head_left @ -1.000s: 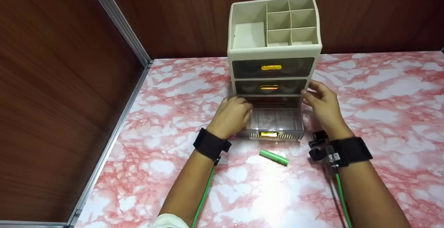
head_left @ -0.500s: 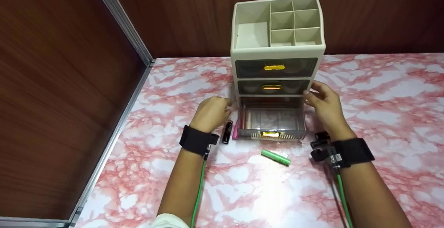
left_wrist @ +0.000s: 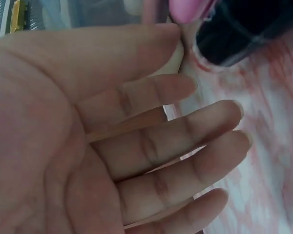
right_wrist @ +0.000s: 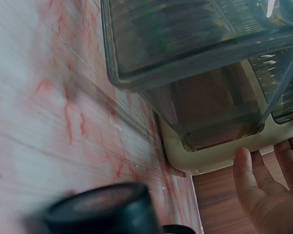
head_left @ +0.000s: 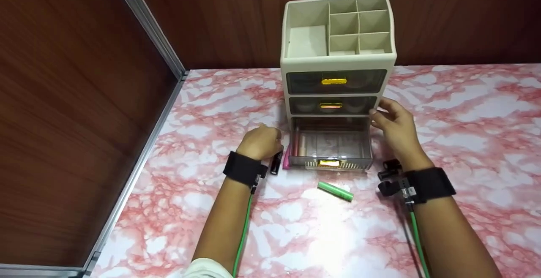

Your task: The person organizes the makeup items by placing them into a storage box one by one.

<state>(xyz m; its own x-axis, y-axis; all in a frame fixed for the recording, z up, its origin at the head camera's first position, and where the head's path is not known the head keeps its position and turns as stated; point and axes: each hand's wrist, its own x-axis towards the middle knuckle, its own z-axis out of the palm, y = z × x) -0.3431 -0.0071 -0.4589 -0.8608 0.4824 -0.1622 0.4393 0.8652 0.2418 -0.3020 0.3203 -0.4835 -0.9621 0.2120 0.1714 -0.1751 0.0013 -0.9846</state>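
A cream organizer (head_left: pixel 338 63) with smoky clear drawers stands at the back, its bottom drawer (head_left: pixel 338 138) pulled out. Pinkish tubes (head_left: pixel 299 143) lie along that drawer's left wall. My left hand (head_left: pixel 260 142) hovers left of it, beside a black tube (head_left: pixel 276 162); the left wrist view shows loosely bent fingers (left_wrist: pixel 185 131) with nothing between them. Past those fingertips the same black tube (left_wrist: pixel 249 31) appears large. My right hand (head_left: pixel 396 130) touches the organizer's right front edge with thumb and fingers (right_wrist: pixel 244 170), seen against the frame (right_wrist: pixel 219 158) in the right wrist view.
A green tube (head_left: pixel 335 191) lies in front of the drawer. Something pink (head_left: pixel 287 158) sits against the drawer's left side. Black cylinders (head_left: pixel 391 168) are near my right wrist. Marbled table (head_left: pixel 203 202); a wooden panel (head_left: pixel 84 121) rises at left.
My left hand has come out of the bottom drawer to the left, then dropped slightly toward the black tube. The right hand keeps its place on the organizer.
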